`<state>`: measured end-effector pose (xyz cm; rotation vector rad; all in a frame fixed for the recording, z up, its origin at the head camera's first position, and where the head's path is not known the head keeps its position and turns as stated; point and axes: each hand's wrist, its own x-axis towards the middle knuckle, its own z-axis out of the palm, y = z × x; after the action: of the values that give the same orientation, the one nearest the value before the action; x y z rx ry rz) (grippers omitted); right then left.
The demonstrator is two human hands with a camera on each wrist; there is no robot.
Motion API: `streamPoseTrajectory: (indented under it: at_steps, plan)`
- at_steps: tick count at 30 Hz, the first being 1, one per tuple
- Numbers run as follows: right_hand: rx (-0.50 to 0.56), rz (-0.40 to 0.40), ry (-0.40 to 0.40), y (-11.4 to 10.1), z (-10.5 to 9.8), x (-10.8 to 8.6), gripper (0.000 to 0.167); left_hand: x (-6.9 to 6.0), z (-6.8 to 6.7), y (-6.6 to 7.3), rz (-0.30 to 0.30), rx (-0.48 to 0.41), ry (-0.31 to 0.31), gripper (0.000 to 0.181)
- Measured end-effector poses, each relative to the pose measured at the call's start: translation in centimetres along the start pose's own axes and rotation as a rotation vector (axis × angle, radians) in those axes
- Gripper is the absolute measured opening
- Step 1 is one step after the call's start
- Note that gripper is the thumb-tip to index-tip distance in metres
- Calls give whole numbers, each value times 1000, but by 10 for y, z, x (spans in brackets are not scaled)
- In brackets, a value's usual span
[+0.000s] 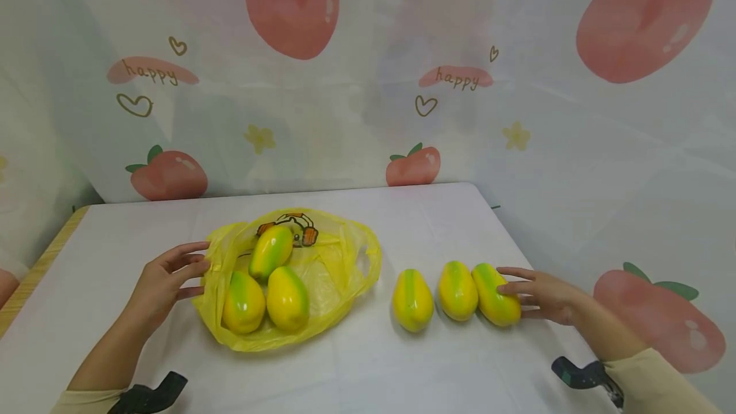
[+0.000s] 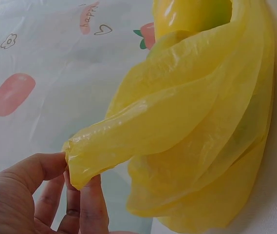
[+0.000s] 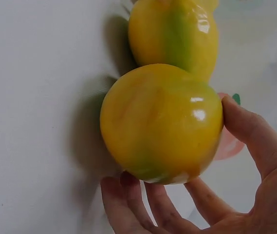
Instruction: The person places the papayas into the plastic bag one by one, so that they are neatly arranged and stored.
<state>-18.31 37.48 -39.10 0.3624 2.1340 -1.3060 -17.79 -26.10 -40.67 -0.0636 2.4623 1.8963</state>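
My left hand point(image 1: 170, 276) pinches the left edge of a thin yellow plastic bag point(image 1: 333, 273) between thumb and fingers. In the left wrist view the pinched part of the bag point(image 2: 143, 122) is drawn out into a fold. Three glossy yellow-green papayas lie at the bag's wide mouth, one papaya point(image 1: 271, 252) behind the other two. To the right, my right hand point(image 1: 546, 296) holds the outermost papaya point(image 1: 497, 296), its thumb on one side and fingers on another. This papaya point(image 3: 162, 122) rests against a middle papaya point(image 1: 458, 291).
Another papaya point(image 1: 413, 300) stands a little apart, between the bag and the middle one. Everything lies on a white-covered table point(image 1: 356, 369) with a wooden left edge point(image 1: 43, 260). Behind hangs a fruit-printed cloth point(image 1: 356, 114).
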Motion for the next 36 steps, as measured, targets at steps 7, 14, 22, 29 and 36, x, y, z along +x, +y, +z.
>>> streamPoseTrajectory:
  at_steps: [7,14,22,29,36]
  plan:
    - [2,17,-3,3,4,1,83,-1,-1,0,-14,-1,-1,43]
    - [-7,4,5,5,3,3,84,0,0,2,-22,-5,-3,42]
    - [-14,-9,15,5,5,3,83,-1,0,1,-22,-1,-3,42]
    - [-6,-17,12,6,4,3,82,-1,0,2,-14,-21,2,38]
    - [5,-13,12,6,0,4,83,-1,0,2,-12,-16,8,39]
